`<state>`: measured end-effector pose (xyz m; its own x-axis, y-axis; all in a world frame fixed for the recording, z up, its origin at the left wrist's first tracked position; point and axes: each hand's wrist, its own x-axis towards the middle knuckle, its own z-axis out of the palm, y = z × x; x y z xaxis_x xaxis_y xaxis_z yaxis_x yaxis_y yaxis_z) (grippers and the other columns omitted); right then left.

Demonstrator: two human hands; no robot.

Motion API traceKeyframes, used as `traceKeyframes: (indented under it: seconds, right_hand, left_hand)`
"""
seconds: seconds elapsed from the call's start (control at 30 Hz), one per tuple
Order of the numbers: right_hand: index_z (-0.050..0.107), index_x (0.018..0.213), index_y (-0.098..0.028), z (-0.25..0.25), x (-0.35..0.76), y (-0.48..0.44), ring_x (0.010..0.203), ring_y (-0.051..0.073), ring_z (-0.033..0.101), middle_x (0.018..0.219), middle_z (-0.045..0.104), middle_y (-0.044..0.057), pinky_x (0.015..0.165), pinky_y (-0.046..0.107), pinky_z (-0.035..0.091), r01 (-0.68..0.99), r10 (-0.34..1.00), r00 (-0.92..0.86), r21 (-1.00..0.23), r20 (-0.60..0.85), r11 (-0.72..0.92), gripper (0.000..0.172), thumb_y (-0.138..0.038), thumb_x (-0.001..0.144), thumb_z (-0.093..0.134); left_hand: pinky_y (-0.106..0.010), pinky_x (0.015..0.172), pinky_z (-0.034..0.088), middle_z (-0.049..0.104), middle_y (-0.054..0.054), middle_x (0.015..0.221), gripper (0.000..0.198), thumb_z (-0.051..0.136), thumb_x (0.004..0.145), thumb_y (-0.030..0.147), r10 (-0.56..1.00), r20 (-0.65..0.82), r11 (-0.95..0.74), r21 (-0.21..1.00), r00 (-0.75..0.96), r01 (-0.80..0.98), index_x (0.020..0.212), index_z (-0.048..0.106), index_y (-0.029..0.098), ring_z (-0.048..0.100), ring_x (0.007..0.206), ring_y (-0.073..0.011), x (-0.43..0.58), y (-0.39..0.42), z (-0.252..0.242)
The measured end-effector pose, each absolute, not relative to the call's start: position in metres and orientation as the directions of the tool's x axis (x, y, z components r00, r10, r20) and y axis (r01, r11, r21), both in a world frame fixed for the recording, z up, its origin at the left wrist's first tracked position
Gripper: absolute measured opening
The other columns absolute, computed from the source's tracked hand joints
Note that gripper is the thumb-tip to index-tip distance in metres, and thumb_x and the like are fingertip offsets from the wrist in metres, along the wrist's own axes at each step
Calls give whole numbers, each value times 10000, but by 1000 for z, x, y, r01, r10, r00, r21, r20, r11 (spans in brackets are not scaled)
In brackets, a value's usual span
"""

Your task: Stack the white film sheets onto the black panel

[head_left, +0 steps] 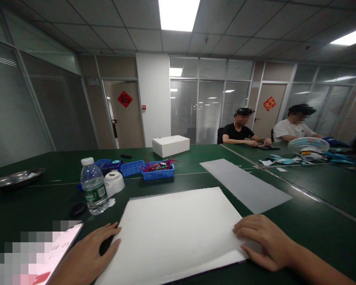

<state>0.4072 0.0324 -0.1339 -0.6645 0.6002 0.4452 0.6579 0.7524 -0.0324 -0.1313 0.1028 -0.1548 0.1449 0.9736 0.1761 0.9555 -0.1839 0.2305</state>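
A large white sheet lies on the green table in front of me, a thin dark edge showing beneath it in places. My left hand rests at its left side, with thumb and fingers spread and their tips on the margin. At the opposite side is my right hand, fingers bent over the sheet's edge and thumb apart from them, touching near the lower corner. The near right part of the sheet looks slightly raised. Beside my left wrist, a phone with a lit screen is partly blurred out.
Left of the sheet stand a water bottle and a white domed device. Beyond are a blue tray of wires, a white box and a grey translucent sheet. Two people sit far right near a fan.
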Motion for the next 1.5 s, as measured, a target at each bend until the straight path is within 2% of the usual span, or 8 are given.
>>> traceKeyframes:
  seconds: [0.3,0.73,0.97,1.1,1.2,1.33,1.4,1.5]
  right_hand:
    - [707,1020,-187,-129,406,33,881,209,699,978,743,116,796,326,545,653,607,-666,-55,434,755,340,-438,966,485]
    - [686,1056,-190,-130,407,34,869,203,686,999,734,101,767,328,515,657,613,-677,-41,408,753,315,-415,973,481]
    - [656,1054,-194,-128,409,35,880,219,681,1015,721,96,755,367,492,632,619,-701,-92,355,769,345,-446,956,442]
    - [685,1057,-216,-135,417,36,926,233,698,1045,732,94,803,375,529,649,646,-657,-145,388,747,436,-552,955,428]
    - [722,1049,-235,-142,435,43,965,232,708,1044,750,87,865,364,559,760,745,-475,-208,468,616,508,-615,966,394]
    - [708,1154,-223,-149,462,62,960,239,713,1138,740,105,780,367,600,924,871,-157,-241,466,296,468,-522,1028,372]
    - [649,1303,-203,-155,473,72,1171,301,656,1329,667,139,939,472,577,961,886,-32,-228,462,154,523,-565,1004,418]
    - [562,1430,-140,-169,486,83,1398,391,477,1496,530,195,1136,615,408,981,901,87,-193,425,-4,703,-630,931,498]
  left_hand:
    - [-511,1134,461,663,14,1432,485,498,910,615,979,148,-174,237,141,956,1199,781,347,617,1326,-332,-129,102,-150]
    - [-483,1095,483,688,-5,1403,422,538,902,591,978,150,-180,264,144,947,1101,808,335,659,1267,-332,-128,102,-148]
    - [-497,1105,472,690,-11,1400,449,529,901,589,979,158,-168,261,130,951,1151,797,330,642,1289,-343,-128,101,-148]
    - [-503,1109,472,699,-2,1386,456,515,905,588,978,162,-167,255,128,952,1160,795,333,651,1280,-339,-128,101,-148]
    - [-487,1101,485,701,-5,1384,462,531,896,593,978,169,-167,253,126,953,1169,794,328,657,1273,-339,-127,101,-149]
    - [-489,1090,499,707,-9,1375,459,543,893,587,976,179,-167,250,124,954,1175,793,326,661,1267,-342,-128,102,-150]
    - [-491,1108,485,708,-4,1373,467,539,899,585,974,185,-174,249,130,953,1205,780,328,655,1278,-332,-129,103,-151]
    - [-493,1115,480,708,-2,1373,481,527,910,588,974,185,-179,249,134,952,1240,763,329,656,1278,-325,-131,104,-153]
